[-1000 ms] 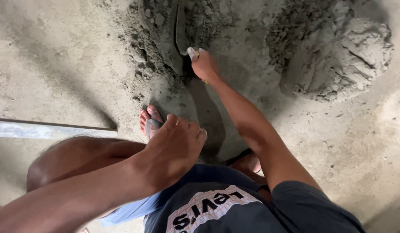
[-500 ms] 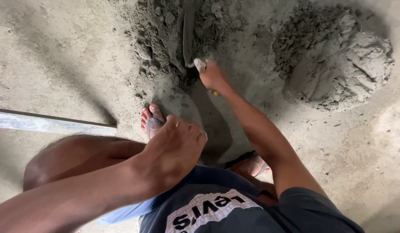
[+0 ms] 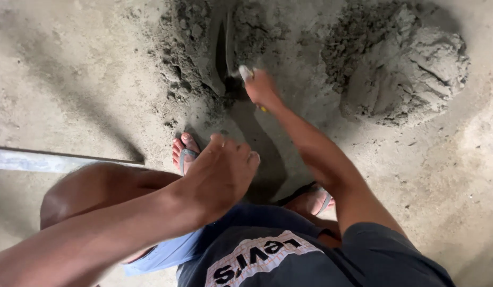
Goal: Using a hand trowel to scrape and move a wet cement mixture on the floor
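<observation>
- At 6 o'clock, nearest the camera, a dark T-shirt (image 3: pixel 321 260) with a printed chest panel is seen from above, worn over light blue shorts (image 3: pixel 167 254).
- A bare bent knee (image 3: pixel 82 194) is seen at 8 o'clock, just beside the shorts.
- The left hand (image 3: pixel 220 175) is held near the centre, above the knee, with fingers loosely curled and slightly spread; nothing is held in it.
- Just beyond the left hand, a foot in a flip-flop sandal (image 3: pixel 184 151) is planted on the ground; a second sandalled foot (image 3: pixel 310 201) is partly hidden under the right forearm at 5 o'clock.
- A flat grey metal bar (image 3: pixel 55 160) is laid on the floor at 9 o'clock, running in from the left edge.
- The right arm is stretched towards 12 o'clock, and the right hand (image 3: pixel 261 87) is closed around the pale handle of a trowel (image 3: pixel 228 48).
- The trowel's blade is set on edge in a dark furrow of wet grey mortar (image 3: pixel 196 58), touching it, at 12 o'clock.
- A larger mound of grey mortar (image 3: pixel 411 69) is heaped at 2 o'clock, well apart from the right hand.
- A dusty concrete floor (image 3: pixel 71 69) is spread around everything.
</observation>
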